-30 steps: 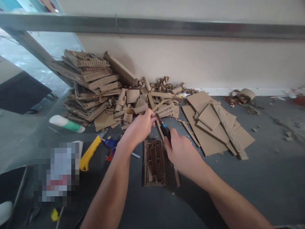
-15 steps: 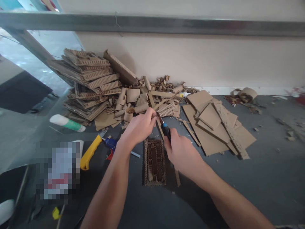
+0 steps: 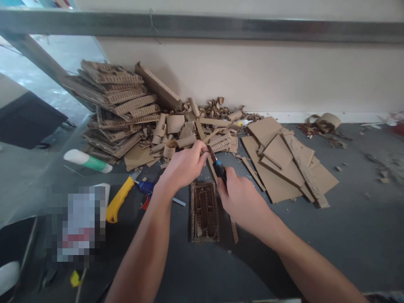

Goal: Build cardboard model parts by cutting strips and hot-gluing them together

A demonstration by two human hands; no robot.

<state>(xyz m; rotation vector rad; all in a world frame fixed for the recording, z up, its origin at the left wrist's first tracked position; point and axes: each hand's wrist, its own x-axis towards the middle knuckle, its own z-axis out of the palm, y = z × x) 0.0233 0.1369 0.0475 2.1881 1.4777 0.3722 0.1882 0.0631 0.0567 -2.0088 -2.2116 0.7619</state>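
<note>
My right hand (image 3: 243,195) is wrapped round the black handle of a slim tool (image 3: 219,167) with a blue collar and a narrow brownish tip. That tip meets the fingers of my left hand (image 3: 186,166), which are pinched together on something small and thin, mostly hidden. Just below both hands, a small rectangular cardboard piece (image 3: 204,212) with corrugated walls and inner strips lies on the dark table. A narrow cardboard strip (image 3: 234,229) rests to its right. Left of my left wrist are a blue glue gun (image 3: 145,188) with a red trigger and a yellow-handled cutter (image 3: 121,198).
Stacked corrugated cardboard (image 3: 116,97) rises at the back left, beside a heap of scraps (image 3: 189,126). Flat cardboard sheets (image 3: 284,164) lie to the right. A white-and-green tube (image 3: 88,160) and a blurred-out object (image 3: 78,223) are at the left. A metal rail (image 3: 202,29) crosses behind.
The whole view has shifted slightly upward. Both hands keep nearly the same pose, with the tool tip still at the left fingers.
</note>
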